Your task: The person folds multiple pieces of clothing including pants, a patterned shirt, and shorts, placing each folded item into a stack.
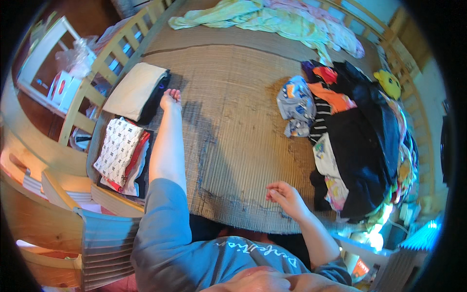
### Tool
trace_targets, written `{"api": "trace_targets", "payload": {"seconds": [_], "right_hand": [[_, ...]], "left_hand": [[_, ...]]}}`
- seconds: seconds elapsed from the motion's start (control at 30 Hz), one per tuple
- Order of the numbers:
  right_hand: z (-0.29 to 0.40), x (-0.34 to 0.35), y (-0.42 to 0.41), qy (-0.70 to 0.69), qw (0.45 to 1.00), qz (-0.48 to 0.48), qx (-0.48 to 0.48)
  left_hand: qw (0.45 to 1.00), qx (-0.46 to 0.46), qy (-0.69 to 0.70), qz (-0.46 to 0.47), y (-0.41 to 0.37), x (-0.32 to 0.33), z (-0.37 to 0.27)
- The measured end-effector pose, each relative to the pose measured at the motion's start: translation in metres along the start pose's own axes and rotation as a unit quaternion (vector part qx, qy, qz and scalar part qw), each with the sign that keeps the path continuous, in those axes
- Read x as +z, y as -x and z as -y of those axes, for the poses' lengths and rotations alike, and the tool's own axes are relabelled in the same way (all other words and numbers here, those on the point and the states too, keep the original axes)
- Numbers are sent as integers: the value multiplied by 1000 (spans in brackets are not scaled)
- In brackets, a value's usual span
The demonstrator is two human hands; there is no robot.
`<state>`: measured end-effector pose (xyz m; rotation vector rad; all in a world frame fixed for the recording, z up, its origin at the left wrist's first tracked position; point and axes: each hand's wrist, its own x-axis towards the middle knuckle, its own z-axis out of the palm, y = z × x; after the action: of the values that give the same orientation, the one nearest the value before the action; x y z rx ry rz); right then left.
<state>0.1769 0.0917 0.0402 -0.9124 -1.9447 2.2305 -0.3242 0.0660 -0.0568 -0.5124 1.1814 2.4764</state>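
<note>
My left hand [171, 99] is beside the right edge of a stack of folded clothes, topped by a cream garment [135, 89] over dark cloth; its fingers are loosely curled and hold nothing. Nearer me lies another stack with a white patterned garment [118, 151] on top and red cloth under it. My right hand [284, 199] hovers over the near part of the woven mat [233, 120], fingers bent, with nothing in it. To its right spreads a loose heap of clothes, with black trousers [355, 157], an orange garment [328, 96] and a grey-blue printed garment [294, 100] at its left side.
Wooden bed rails [105, 69] run along the left and right. A pale green blanket [251, 16] lies crumpled at the far end. A yellow plush toy [388, 84] rests by the right rail. White furniture with a plastic bag [77, 58] stands beyond the left rail.
</note>
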Motion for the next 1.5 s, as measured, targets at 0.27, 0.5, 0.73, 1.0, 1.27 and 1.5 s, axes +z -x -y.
{"api": "trace_targets", "payload": {"seconds": [0.27, 0.5, 0.73, 1.0, 1.27, 1.5], "right_hand": [[-23, -4, -10, 56, 996, -21, -67], [-58, -39, -42, 160, 968, -160, -107], [-38, -134, -151, 304, 801, -485, -175], [-15, -163, -212, 355, 782, -509, 50], [6, -159, -195, -43, 906, -402, -121], [92, -75, -90, -315, 909, -160, -223]], "left_hand": [[899, -238, -234, 284, 200, -17, 145], [135, 171, -757, 617, 354, -20, 77], [212, 269, -765, 545, 389, -67, 74], [220, 277, -730, 585, 396, -76, 71], [362, 268, -737, 503, 377, -44, 36], [573, 393, -604, 390, 366, -29, 24]]}}
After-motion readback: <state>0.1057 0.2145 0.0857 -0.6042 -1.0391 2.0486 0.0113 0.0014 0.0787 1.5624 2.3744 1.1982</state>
